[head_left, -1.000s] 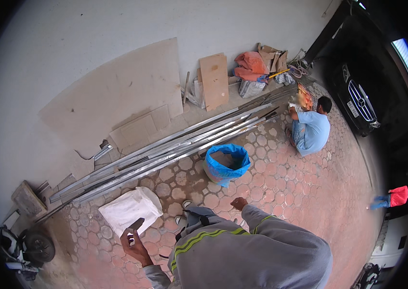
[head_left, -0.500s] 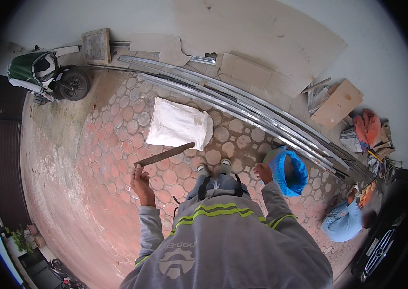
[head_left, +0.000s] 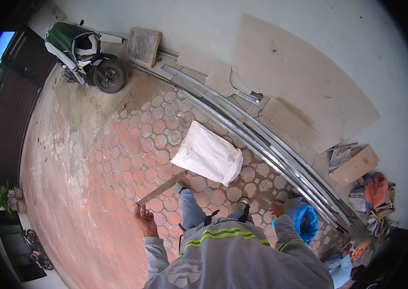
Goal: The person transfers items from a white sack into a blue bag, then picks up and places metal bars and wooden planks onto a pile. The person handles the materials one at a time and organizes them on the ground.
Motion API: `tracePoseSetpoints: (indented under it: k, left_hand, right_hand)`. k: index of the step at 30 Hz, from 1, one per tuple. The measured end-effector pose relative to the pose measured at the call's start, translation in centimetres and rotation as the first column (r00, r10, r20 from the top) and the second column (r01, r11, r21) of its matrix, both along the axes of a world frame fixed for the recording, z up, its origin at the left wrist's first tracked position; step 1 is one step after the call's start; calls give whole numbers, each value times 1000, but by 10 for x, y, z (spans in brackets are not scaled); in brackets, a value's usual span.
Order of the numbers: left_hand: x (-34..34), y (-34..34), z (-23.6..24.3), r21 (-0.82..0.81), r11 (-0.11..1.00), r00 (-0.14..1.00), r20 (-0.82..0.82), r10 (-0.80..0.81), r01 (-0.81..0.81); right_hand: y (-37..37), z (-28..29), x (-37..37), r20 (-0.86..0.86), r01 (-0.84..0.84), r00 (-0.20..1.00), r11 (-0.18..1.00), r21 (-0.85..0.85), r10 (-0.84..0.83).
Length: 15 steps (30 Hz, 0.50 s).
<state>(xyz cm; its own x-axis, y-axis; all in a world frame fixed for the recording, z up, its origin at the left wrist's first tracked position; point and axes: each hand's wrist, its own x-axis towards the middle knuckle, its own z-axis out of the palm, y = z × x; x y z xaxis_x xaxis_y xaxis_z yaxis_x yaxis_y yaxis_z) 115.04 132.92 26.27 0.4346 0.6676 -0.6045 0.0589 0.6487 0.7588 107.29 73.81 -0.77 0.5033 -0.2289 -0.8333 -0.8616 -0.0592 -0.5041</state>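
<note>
My left hand (head_left: 144, 216) grips one end of a long, flat, dark strip (head_left: 160, 189), which points up and right toward a white sack (head_left: 207, 153) lying on the pavers. My right hand (head_left: 276, 209) is open with loosely bent fingers, holding nothing visible, beside a bucket lined with a blue bag (head_left: 310, 220). My feet stand below the sack, the left one partly behind the strip.
Long metal channels (head_left: 247, 132) lie along the wall beside boards (head_left: 305, 82) and a heap of rags (head_left: 375, 190). A covered motorbike (head_left: 76, 48) stands at upper left by a dark gate (head_left: 25, 82). A co-worker in light blue (head_left: 339, 269) is low at lower right.
My view has swung left, bringing the motorbike and gate in. My left hand still holds the strip, now angled over my left foot, which has stepped toward the sack.
</note>
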Motion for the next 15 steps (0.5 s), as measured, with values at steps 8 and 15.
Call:
tracePoseSetpoints:
  k: [8,15]
  left_hand:
    - [138,158,-2,-116,982,988,58,-144,150]
    - [271,219,-1,-140,892,900,139,-413,430]
  right_hand:
    - [243,109,195,62,161,979,917,364,-196]
    - [440,273,334,320,-169,947,798,578,-31]
